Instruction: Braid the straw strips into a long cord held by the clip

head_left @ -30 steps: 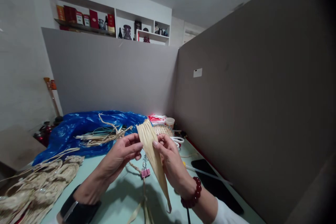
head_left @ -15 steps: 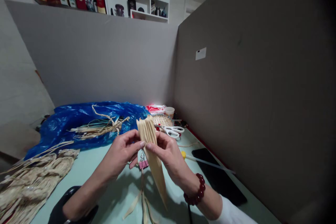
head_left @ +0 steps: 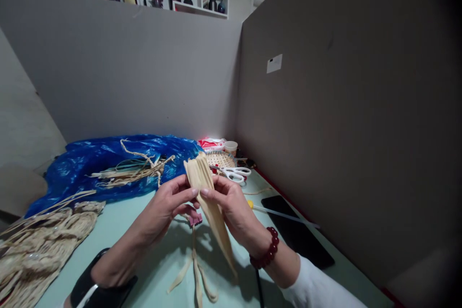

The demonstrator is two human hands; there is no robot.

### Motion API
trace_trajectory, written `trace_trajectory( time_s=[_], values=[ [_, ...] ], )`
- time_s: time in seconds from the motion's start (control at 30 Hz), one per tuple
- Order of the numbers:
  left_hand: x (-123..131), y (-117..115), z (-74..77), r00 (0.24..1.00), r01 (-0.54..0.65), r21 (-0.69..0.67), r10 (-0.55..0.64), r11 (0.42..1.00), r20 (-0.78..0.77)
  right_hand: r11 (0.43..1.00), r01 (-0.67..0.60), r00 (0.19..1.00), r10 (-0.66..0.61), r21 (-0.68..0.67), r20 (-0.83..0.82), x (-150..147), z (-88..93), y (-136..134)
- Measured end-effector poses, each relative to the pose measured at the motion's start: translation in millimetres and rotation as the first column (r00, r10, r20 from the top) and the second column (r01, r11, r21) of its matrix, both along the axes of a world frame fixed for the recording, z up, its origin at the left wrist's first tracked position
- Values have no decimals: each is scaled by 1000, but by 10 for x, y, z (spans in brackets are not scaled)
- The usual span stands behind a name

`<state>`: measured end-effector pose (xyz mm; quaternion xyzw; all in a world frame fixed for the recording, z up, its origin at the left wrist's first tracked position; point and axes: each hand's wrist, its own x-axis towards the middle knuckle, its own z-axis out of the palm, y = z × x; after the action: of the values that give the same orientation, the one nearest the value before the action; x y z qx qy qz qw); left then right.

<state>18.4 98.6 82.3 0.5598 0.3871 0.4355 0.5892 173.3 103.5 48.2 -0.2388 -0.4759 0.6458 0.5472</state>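
Observation:
Between both hands is a pale, pleated corn husk point(head_left: 215, 216), its broad end up and its pointed end hanging down to the right. My left hand point(head_left: 177, 197) pinches its left edge with thumb and fingers. My right hand point(head_left: 228, 200) grips the other edge, thumb pressed on the front. The husk hides some fingertips. Just below my left fingers a pink binder clip point(head_left: 195, 220) sits over thin husk strips point(head_left: 197, 269) that fan out on the table.
A blue plastic bag point(head_left: 68, 173) holding dry strips point(head_left: 133, 171) lies at the back left. Woven husk work point(head_left: 46, 250) is at the left. White scissors point(head_left: 236, 173), a woven basket point(head_left: 221, 159), a paper cup point(head_left: 231, 147) and a black flat object point(head_left: 299, 233) lie behind and right.
The view has tilted down and shifted slightly. Both hands still hold the husk, whose pointed end has swung a little to the right; its folds look flatter.

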Motion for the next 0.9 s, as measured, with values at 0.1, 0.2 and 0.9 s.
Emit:
trace_trajectory(
  time_s=[0.1, 0.2, 0.9],
  values=[
    [13, -6, -2, 997, -14, 35, 16, 999, -77, 1000, -26, 1000, 26, -9, 1, 5, 4, -4],
    [23, 8, -16, 996, -42, 58, 46, 997, -75, 999, -23, 1000, 23, -24, 7, -2, -9, -11],
    [63, 69, -95, 956, -130, 96, 151, 987, -253, 980, 176, 978, -185, 90, 97, -41, -114, 63]
  ],
)
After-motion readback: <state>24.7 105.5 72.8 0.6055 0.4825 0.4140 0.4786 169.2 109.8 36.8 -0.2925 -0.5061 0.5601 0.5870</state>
